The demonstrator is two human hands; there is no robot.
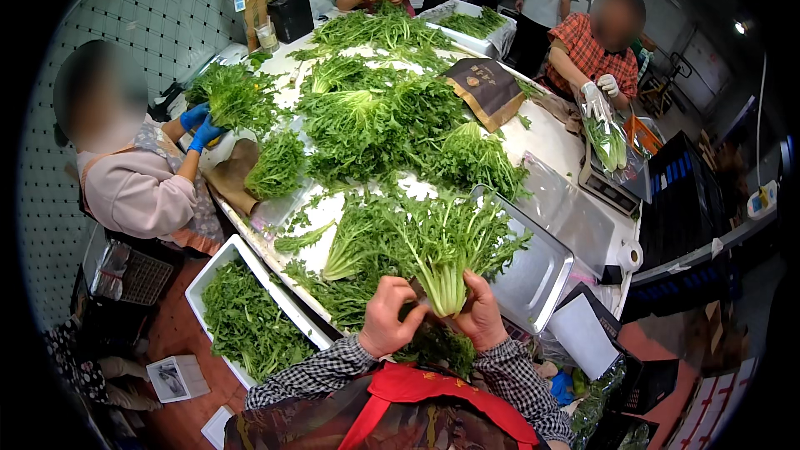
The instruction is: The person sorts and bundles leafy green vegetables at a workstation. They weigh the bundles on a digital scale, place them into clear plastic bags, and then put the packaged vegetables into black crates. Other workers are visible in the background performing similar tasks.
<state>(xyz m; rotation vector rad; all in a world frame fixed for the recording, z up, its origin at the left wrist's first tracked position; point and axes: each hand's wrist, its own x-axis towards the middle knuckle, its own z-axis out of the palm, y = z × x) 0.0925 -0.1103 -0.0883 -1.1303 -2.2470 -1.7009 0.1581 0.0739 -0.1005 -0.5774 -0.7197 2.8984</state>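
My right hand [480, 314] grips a bunch of curly endive [445, 281] near its pale root end, with the frilly leaves fanned out away from me. Just left of that root end is my left hand [389, 317], its fingers bent and its thumb stretched toward the stems. Whether anything small sits between those fingertips is hard to see. Beyond the held bunch lies another endive bunch [350, 244] on the white tabletop. A large heap of endive [375, 119] covers the middle of the table.
A metal tray [531, 269] lies to my right, near plastic sheets [569, 206] and a weighing scale [606, 181]. A white foam box [200, 287] of greens stands at my left. Co-workers handle greens around the table, one in blue gloves [203, 131], another in white gloves [597, 100].
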